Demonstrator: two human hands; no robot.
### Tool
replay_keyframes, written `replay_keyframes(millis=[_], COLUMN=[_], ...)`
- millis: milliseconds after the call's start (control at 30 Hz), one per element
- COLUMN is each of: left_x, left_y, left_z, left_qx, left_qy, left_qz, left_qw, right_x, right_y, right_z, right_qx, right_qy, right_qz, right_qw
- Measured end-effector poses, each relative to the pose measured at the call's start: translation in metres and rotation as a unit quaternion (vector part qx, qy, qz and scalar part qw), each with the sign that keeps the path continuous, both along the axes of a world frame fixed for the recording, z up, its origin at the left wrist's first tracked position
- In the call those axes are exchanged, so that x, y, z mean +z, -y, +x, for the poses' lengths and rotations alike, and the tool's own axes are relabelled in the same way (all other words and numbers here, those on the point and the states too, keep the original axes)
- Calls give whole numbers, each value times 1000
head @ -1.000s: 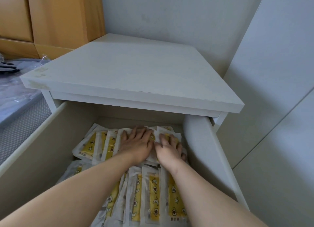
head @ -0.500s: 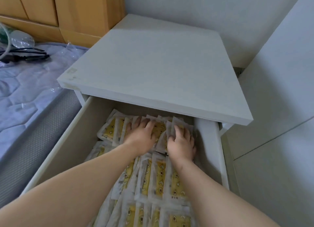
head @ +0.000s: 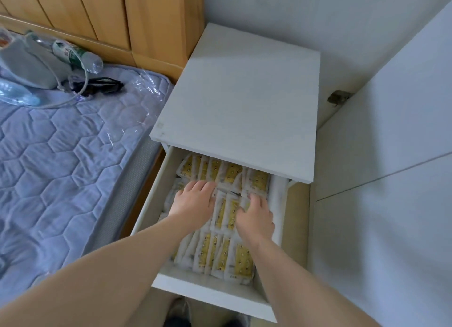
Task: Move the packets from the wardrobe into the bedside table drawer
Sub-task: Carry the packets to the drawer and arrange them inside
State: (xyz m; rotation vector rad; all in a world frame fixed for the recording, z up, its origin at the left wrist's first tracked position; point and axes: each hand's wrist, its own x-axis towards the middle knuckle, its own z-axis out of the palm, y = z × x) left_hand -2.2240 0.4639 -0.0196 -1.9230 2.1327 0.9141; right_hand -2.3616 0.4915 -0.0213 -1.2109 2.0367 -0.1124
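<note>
Touching packets (head: pixel 226 213): left hand (head: pixel 193 202) flat, right hand (head: pixel 255 219) half-curled.

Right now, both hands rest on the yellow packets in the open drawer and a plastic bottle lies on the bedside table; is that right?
Not quite: in the head view the plastic bottle lies on the mattress, not the bedside table. The left hand and right hand do rest on the yellow packets in the open drawer.

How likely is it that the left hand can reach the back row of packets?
Probably yes: the left hand rests just short of the back row of packets, the drawer is open and nothing lies between. Only the tabletop overhangs that row's far ends.
</note>
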Motion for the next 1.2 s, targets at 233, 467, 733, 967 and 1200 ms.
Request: replay_keyframes(millis=[233,467,733,967,1200], left_x=[38,32,-8,-18,-16], left_y=[-52,-102,-127,-122,-106], left_z=[34,58,70,65,61], left_qx=[-65,-127,-132,-162,-219], left_qy=[83,115,115,62,83], left_qz=[-12,101,118,128,158], left_qw=[994,980,977,976,959], right_x=[42,38,1,-12,-13], right_y=[-54,-105,-134,-141,-126], right_z=[15,24,33,25,11], right_qx=[23,62,53,139,224], right_qy=[25,24,27,-36,-22], right_qz=[38,86,138,110,107], right_qw=[999,994,989,984,968])
